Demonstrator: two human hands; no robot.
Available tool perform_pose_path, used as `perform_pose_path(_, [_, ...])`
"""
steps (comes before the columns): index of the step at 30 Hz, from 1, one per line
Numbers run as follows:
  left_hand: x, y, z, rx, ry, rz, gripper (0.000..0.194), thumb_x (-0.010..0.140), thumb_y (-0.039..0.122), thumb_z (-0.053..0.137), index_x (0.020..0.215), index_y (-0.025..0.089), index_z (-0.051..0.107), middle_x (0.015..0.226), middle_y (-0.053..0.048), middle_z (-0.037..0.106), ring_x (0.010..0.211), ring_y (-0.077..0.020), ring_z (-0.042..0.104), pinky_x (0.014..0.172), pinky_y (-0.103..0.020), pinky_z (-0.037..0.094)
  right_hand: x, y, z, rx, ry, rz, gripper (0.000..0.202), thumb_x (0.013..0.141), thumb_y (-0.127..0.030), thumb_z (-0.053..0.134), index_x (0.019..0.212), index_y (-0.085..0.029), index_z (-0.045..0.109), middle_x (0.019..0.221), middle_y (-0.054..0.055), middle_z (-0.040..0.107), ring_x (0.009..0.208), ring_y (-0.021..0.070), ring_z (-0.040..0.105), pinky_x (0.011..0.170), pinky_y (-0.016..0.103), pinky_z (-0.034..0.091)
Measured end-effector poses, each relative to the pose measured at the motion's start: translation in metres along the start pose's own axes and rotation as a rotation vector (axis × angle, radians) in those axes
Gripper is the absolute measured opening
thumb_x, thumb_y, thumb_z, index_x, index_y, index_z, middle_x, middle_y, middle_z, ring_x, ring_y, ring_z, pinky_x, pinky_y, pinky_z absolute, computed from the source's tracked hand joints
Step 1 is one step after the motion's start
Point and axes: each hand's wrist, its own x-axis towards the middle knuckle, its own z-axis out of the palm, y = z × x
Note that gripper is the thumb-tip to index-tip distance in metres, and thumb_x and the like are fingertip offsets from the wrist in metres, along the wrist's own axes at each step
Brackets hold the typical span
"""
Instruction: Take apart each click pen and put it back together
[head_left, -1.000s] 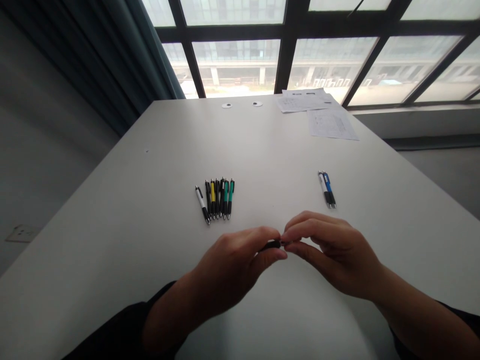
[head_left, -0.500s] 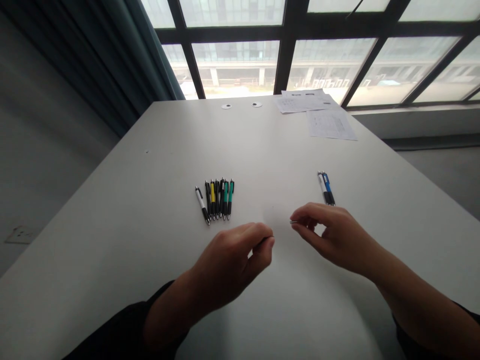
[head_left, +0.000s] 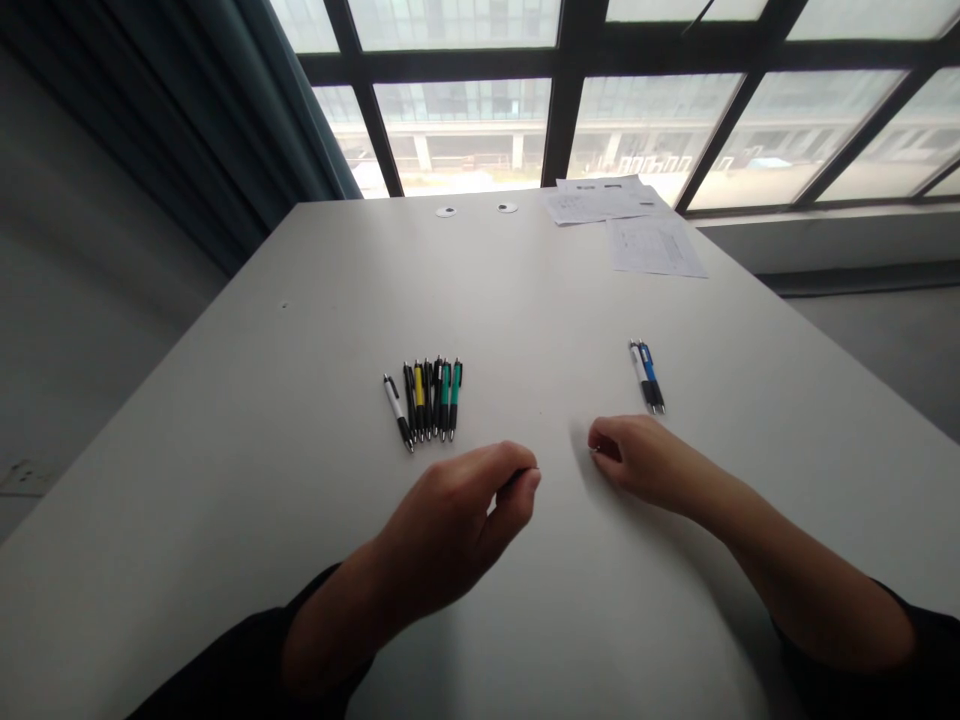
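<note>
My left hand [head_left: 469, 520] is closed in a pinch at the centre of the table [head_left: 337, 300]; what it holds, if anything, is hidden by the fingers. To its right, my right hand [head_left: 630, 455] has its fingers curled together low over the table, with a tiny shiny bit at the fingertips too small to name. Beyond the left hand lies a row of pens: a white one [head_left: 397, 410] tilted at the left end, then black ones, a yellow one [head_left: 419, 395] and green ones [head_left: 456, 390]. A white pen [head_left: 642, 372] and a blue pen [head_left: 652, 370] lie side by side beyond my right hand.
Printed papers [head_left: 656, 245] overlap at the far right edge of the table. Two round white-rimmed fittings [head_left: 446, 212] sit near the far edge. Behind the table are a window and, at the left, a dark curtain [head_left: 255, 110].
My right hand has moved slightly right and lower, its fingers more curled. The light object at its fingertips shows less. The whole view has shifted a little; my left hand keeps its pinch.
</note>
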Motion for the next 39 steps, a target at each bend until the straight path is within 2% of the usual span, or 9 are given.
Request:
perform_pose_path(7, [-0.002, 0.000, 0.003, -0.013, -0.018, -0.084, 0.006, 0.100, 0.022, 0.049, 0.100, 0.018, 0.054, 0.067, 0.007, 0.053, 0.053, -0.0075, 0.043, 0.055, -0.020, 0.036, -0.007, -0.003, -0.006, 0.047, 0.040, 0.024, 0.024, 0.088, -0.021, 0.065, 0.111, -0.015, 0.067, 0.082, 0.006, 0.075, 0.072, 0.0199, 0.067, 0.066, 0.030, 0.048])
perform_pose_path(12, [-0.004, 0.001, 0.008, -0.065, -0.097, -0.122, 0.008, 0.100, 0.027, 0.053, 0.100, 0.019, 0.050, 0.071, 0.006, 0.057, 0.056, -0.0088, 0.048, 0.056, -0.021, 0.038, -0.033, -0.033, -0.022, 0.420, 0.141, -0.271, 0.020, 0.094, -0.038, 0.067, 0.097, -0.019, 0.069, 0.080, 0.003, 0.073, 0.067, 0.0136, 0.064, 0.063, 0.026, 0.051])
perform_pose_path(15, [-0.005, 0.001, 0.012, -0.091, -0.107, -0.116, 0.007, 0.100, 0.025, 0.055, 0.100, 0.020, 0.050, 0.077, 0.004, 0.063, 0.060, -0.0095, 0.055, 0.059, -0.021, 0.041, -0.044, -0.048, -0.023, 0.568, 0.135, -0.409, 0.015, 0.095, -0.034, 0.068, 0.099, -0.019, 0.070, 0.085, 0.002, 0.074, 0.071, 0.0113, 0.066, 0.069, 0.023, 0.053])
perform_pose_path(21, [-0.005, 0.003, 0.013, -0.081, -0.127, -0.068, 0.008, 0.100, 0.026, 0.056, 0.096, 0.021, 0.051, 0.074, 0.005, 0.061, 0.059, -0.0092, 0.051, 0.058, -0.020, 0.041, -0.044, -0.050, -0.016, 0.589, 0.187, -0.450, 0.007, 0.095, -0.019, 0.064, 0.092, -0.019, 0.070, 0.078, 0.000, 0.073, 0.067, 0.0101, 0.064, 0.064, 0.022, 0.051])
perform_pose_path(27, [-0.004, 0.003, 0.009, 0.022, -0.080, -0.036, 0.004, 0.096, 0.017, 0.053, 0.099, 0.020, 0.055, 0.070, 0.006, 0.054, 0.056, -0.0090, 0.043, 0.056, -0.021, 0.037, -0.045, -0.047, -0.020, 0.747, 0.190, -0.340, 0.006, 0.089, -0.013, 0.065, 0.088, -0.018, 0.066, 0.078, 0.003, 0.073, 0.067, 0.0136, 0.066, 0.061, 0.025, 0.056])
perform_pose_path(31, [-0.004, 0.003, 0.007, 0.070, -0.044, -0.006, 0.009, 0.094, 0.013, 0.050, 0.092, 0.019, 0.057, 0.068, 0.006, 0.053, 0.056, -0.0085, 0.041, 0.056, -0.022, 0.035, -0.046, -0.046, -0.023, 0.967, 0.258, -0.329, 0.010, 0.087, -0.010, 0.065, 0.084, -0.019, 0.061, 0.093, 0.007, 0.077, 0.072, 0.0151, 0.073, 0.067, 0.028, 0.062])
perform_pose_path(33, [-0.003, 0.003, 0.007, 0.081, -0.036, -0.010, 0.010, 0.094, 0.014, 0.050, 0.091, 0.019, 0.057, 0.067, 0.006, 0.051, 0.056, -0.0082, 0.040, 0.056, -0.022, 0.034, -0.044, -0.039, -0.028, 0.996, 0.291, -0.305, 0.012, 0.085, -0.012, 0.067, 0.079, -0.019, 0.059, 0.088, 0.006, 0.077, 0.070, 0.0159, 0.073, 0.065, 0.028, 0.062])
perform_pose_path(36, [-0.003, 0.002, 0.007, 0.090, -0.028, -0.029, 0.010, 0.095, 0.016, 0.049, 0.089, 0.019, 0.057, 0.066, 0.007, 0.049, 0.055, -0.0080, 0.039, 0.055, -0.022, 0.034, -0.033, -0.015, -0.038, 0.812, 0.274, -0.092, 0.012, 0.083, -0.021, 0.070, 0.076, -0.019, 0.061, 0.072, 0.004, 0.073, 0.061, 0.0156, 0.069, 0.057, 0.026, 0.056])
perform_pose_path(39, [-0.003, 0.001, 0.008, 0.099, -0.037, -0.038, 0.010, 0.095, 0.017, 0.049, 0.088, 0.019, 0.057, 0.065, 0.007, 0.050, 0.054, -0.0081, 0.039, 0.054, -0.022, 0.033, -0.017, 0.010, -0.039, 0.396, 0.024, 0.178, 0.010, 0.082, -0.024, 0.066, 0.074, -0.018, 0.065, 0.067, 0.004, 0.073, 0.060, 0.0166, 0.067, 0.058, 0.027, 0.051])
